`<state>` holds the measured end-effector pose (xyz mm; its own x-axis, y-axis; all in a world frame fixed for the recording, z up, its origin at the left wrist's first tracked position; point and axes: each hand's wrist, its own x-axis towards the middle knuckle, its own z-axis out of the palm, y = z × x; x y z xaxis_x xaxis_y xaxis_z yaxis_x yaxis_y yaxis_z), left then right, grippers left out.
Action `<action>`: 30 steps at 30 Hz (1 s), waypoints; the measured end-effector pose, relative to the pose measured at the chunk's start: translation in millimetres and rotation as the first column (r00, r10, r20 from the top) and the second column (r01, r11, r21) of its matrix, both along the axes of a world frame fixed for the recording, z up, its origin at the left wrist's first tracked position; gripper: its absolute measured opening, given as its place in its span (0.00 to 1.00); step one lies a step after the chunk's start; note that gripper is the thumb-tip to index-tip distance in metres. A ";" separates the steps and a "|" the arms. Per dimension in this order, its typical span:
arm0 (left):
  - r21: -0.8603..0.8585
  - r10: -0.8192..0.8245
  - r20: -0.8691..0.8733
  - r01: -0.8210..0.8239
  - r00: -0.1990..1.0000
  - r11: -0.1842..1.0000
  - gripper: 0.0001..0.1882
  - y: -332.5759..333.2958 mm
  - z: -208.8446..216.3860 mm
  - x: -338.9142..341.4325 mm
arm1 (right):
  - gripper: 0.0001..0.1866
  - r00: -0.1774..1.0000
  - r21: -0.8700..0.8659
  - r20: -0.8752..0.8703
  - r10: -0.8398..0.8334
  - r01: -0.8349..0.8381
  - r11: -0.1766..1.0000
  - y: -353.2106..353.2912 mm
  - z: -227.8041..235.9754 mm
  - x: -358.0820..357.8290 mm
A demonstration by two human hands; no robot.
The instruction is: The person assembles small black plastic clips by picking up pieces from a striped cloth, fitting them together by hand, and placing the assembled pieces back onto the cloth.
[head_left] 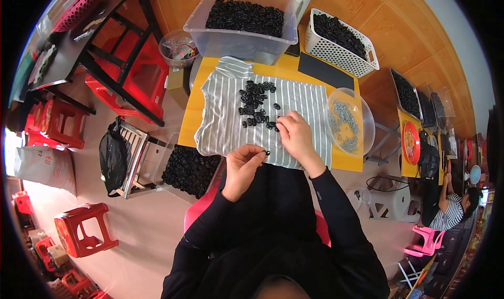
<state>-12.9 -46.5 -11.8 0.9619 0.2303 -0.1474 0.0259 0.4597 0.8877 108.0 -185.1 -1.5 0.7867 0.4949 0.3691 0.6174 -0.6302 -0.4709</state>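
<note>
My left hand (242,169) is closed in a pinch at the near edge of a grey striped cloth (223,110). Between its thumb and fingertip sits a small black oval part (267,153). Over the cloth, my right hand (297,137) has its thumb and fingers pressed together; what they hold, if anything, is hidden. The fingertips are beside the near right end of a loose pile of small black parts (253,95). One black part (276,106) lies apart, to the right of the pile. On the table's right side stands a clear round tub (367,121) with small grey metal pieces.
At the back stand a clear plastic bin (239,40) and a white basket (336,55), both holding black parts. Another bin of black parts (190,169) is left of my left forearm. A red stool (85,231) stands on the floor. A person (447,211) sits far right.
</note>
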 end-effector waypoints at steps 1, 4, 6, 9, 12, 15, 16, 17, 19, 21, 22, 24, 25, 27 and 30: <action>0.002 0.005 -0.004 -0.005 1.000 1.000 0.05 0.8 -0.2 0.4 | 0.03 1.000 0.001 0.002 0.002 -0.002 1.000 3.4 -0.2 -0.1; 0.006 0.028 -0.001 -0.028 1.000 1.000 0.05 2.5 0.5 1.8 | 0.05 0.998 -0.161 0.065 -0.012 0.022 0.987 11.2 -1.4 -2.3; 0.007 0.041 0.004 -0.041 0.999 0.999 0.05 2.3 1.1 1.9 | 0.05 0.995 -0.146 0.097 -0.005 0.019 0.989 12.6 -2.1 -2.7; -0.008 0.031 0.013 -0.031 0.999 0.999 0.05 2.5 0.9 1.6 | 0.04 0.986 -0.123 0.161 0.050 -0.031 0.992 11.6 -2.4 -0.1; 0.004 0.025 0.006 -0.025 1.000 1.000 0.05 2.6 -0.1 0.8 | 0.04 0.971 -0.091 0.184 0.154 -0.140 0.986 3.6 -7.2 0.7; -0.009 0.027 -0.006 -0.027 1.000 1.000 0.05 2.8 2.0 1.7 | 0.05 0.961 -0.052 0.180 0.211 -0.205 0.977 -6.4 -0.2 -5.9; -0.005 0.030 -0.010 -0.030 1.000 1.000 0.05 3.3 3.6 2.6 | 0.05 0.965 -0.056 0.167 0.202 -0.195 0.979 -8.8 3.9 -6.7; 0.000 0.027 -0.014 -0.027 1.000 1.000 0.05 2.8 4.6 2.4 | 0.05 0.970 -0.061 0.154 0.188 -0.180 0.982 -11.6 5.9 -8.2; 0.002 0.020 -0.017 -0.020 1.000 1.000 0.04 2.6 3.9 0.7 | 0.06 0.980 -0.049 0.131 0.148 -0.143 0.989 -13.7 -1.3 -3.4; 0.010 0.018 -0.014 -0.018 1.000 1.000 0.04 3.3 2.4 1.6 | 0.07 0.987 -0.032 0.114 0.112 -0.109 0.994 -9.5 -3.0 5.2; 0.010 0.022 -0.003 -0.022 1.000 1.000 0.04 2.6 1.2 1.5 | 0.06 0.986 -0.031 0.117 0.115 -0.112 0.993 -7.0 -3.6 9.1; 0.012 0.027 0.007 -0.027 1.000 1.000 0.04 2.1 0.7 1.3 | 0.05 0.986 -0.029 0.121 0.118 -0.116 0.993 -0.8 -0.4 11.5; 0.008 0.029 0.007 -0.029 1.000 1.000 0.04 2.2 0.8 1.5 | 0.06 0.990 -0.114 0.099 0.097 -0.086 0.990 2.0 1.6 11.8; 0.004 0.036 0.008 -0.036 0.999 0.999 0.03 2.4 0.9 1.8 | 0.06 0.994 -0.198 0.079 0.077 -0.060 0.978 5.1 2.4 12.5; -0.002 0.060 0.019 -0.060 0.998 0.998 0.03 2.2 1.8 1.6 | 0.05 0.988 -0.184 0.102 0.117 -0.097 0.978 6.4 -0.5 12.3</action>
